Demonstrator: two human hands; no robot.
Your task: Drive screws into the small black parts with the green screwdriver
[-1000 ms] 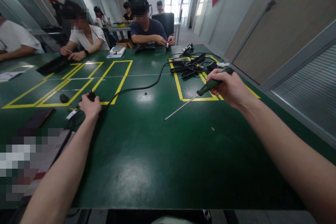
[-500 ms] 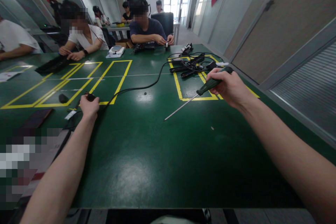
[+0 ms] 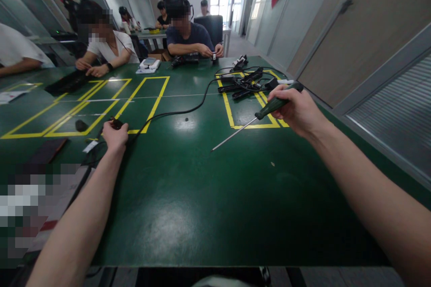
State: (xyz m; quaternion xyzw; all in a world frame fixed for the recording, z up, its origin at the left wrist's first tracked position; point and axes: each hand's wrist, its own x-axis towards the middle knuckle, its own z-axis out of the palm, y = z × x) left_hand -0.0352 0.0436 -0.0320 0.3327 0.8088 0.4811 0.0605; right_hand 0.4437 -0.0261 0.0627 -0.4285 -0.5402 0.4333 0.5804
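Note:
My right hand (image 3: pixel 298 110) is closed round the green handle of a long screwdriver (image 3: pixel 251 121), whose thin metal shaft slants down to the left with its tip just above the green table (image 3: pixel 208 197). My left hand (image 3: pixel 115 135) is closed on a small black part (image 3: pixel 116 123) at the end of a black cable (image 3: pixel 178 110). That cable runs across the table toward a pile of black power strips and cables (image 3: pixel 247 83) inside a yellow taped box.
Yellow tape outlines (image 3: pixel 101 103) mark boxes on the far left of the table. A small dark object (image 3: pixel 81 125) and a dark flat item (image 3: pixel 47 151) lie left of my left hand. Other people sit along the far edge, working with their own parts (image 3: pixel 148 65).
My right hand has lifted the screwdriver slightly up and to the right. My left hand has stayed in place on the black part.

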